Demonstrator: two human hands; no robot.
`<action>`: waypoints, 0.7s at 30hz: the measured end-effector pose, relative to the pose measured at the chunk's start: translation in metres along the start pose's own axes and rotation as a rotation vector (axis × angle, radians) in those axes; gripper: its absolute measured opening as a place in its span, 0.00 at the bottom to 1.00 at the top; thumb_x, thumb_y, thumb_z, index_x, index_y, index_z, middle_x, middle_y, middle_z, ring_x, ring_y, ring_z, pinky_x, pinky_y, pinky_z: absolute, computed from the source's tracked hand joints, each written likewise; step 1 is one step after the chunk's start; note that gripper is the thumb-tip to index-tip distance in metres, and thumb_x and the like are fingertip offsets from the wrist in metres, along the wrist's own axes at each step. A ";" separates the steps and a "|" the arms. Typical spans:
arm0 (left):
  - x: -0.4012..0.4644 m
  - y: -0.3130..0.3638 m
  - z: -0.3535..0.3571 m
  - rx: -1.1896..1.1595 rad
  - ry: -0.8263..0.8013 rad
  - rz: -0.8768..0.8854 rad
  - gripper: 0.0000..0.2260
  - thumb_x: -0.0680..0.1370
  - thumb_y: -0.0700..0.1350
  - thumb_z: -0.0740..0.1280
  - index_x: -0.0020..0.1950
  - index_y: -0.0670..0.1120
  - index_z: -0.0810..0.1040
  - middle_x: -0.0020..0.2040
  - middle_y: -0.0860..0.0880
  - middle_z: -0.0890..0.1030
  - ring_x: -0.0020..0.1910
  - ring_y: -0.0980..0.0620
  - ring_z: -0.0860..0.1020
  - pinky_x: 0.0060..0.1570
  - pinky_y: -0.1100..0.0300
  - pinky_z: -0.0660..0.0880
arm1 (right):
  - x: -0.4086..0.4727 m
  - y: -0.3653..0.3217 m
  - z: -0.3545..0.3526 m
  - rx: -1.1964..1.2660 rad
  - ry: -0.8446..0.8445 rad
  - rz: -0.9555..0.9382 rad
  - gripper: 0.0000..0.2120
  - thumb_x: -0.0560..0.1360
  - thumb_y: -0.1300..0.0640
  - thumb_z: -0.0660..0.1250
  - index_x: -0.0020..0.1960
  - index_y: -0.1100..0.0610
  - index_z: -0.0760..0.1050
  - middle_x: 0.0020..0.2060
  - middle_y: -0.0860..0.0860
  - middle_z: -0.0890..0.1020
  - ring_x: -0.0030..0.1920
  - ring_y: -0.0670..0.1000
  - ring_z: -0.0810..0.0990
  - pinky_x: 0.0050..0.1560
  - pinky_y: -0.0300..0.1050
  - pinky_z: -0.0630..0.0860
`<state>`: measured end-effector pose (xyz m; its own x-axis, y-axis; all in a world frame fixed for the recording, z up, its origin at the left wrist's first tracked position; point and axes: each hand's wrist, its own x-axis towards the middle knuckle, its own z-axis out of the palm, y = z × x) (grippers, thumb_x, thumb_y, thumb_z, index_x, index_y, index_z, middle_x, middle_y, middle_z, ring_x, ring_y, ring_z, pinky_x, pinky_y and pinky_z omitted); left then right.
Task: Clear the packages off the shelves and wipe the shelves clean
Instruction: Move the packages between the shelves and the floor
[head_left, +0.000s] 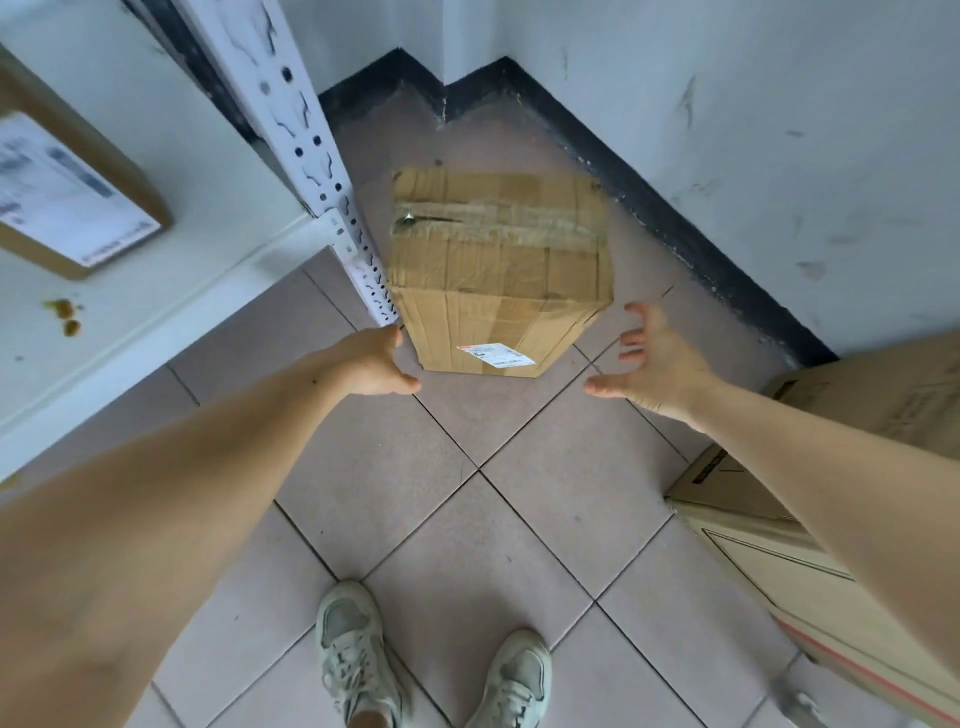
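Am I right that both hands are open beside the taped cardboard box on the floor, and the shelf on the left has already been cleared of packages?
Not quite. In the head view both the left hand and right hand are open beside the taped cardboard box on the floor, but the shelf is not cleared: a labelled package lies on it.

No text can be read: the white shipping label (496, 356) on the taped cardboard box (498, 270) on the floor, the large label (62, 197) on the package (78, 176) on the shelf (171, 291), and the dark print on the cartons (769, 499) at the right are all too blurred.
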<state>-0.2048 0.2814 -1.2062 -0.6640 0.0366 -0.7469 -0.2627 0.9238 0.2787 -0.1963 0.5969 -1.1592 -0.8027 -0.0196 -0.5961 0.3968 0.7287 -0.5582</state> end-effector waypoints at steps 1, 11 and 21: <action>-0.013 0.003 -0.008 0.012 -0.031 -0.011 0.34 0.76 0.53 0.72 0.77 0.45 0.62 0.74 0.45 0.68 0.71 0.45 0.69 0.68 0.51 0.68 | -0.013 -0.006 -0.006 -0.045 -0.035 0.010 0.48 0.68 0.57 0.80 0.77 0.53 0.52 0.67 0.57 0.72 0.61 0.54 0.75 0.60 0.47 0.72; -0.179 0.051 -0.113 0.093 -0.087 0.096 0.14 0.77 0.53 0.70 0.54 0.48 0.70 0.51 0.48 0.73 0.48 0.50 0.73 0.45 0.58 0.68 | -0.148 -0.115 -0.095 -0.573 -0.262 -0.107 0.33 0.76 0.51 0.72 0.76 0.55 0.61 0.71 0.53 0.71 0.68 0.54 0.71 0.62 0.45 0.69; -0.376 0.078 -0.218 0.160 -0.024 0.117 0.24 0.79 0.55 0.67 0.71 0.46 0.69 0.66 0.48 0.75 0.62 0.49 0.74 0.64 0.53 0.71 | -0.258 -0.270 -0.178 -0.837 -0.211 -0.351 0.29 0.76 0.49 0.71 0.73 0.54 0.65 0.68 0.52 0.73 0.67 0.55 0.72 0.64 0.49 0.72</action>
<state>-0.1279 0.2564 -0.7720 -0.6658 0.1545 -0.7300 -0.0687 0.9615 0.2661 -0.1755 0.5273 -0.7518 -0.6856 -0.3966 -0.6105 -0.3696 0.9121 -0.1775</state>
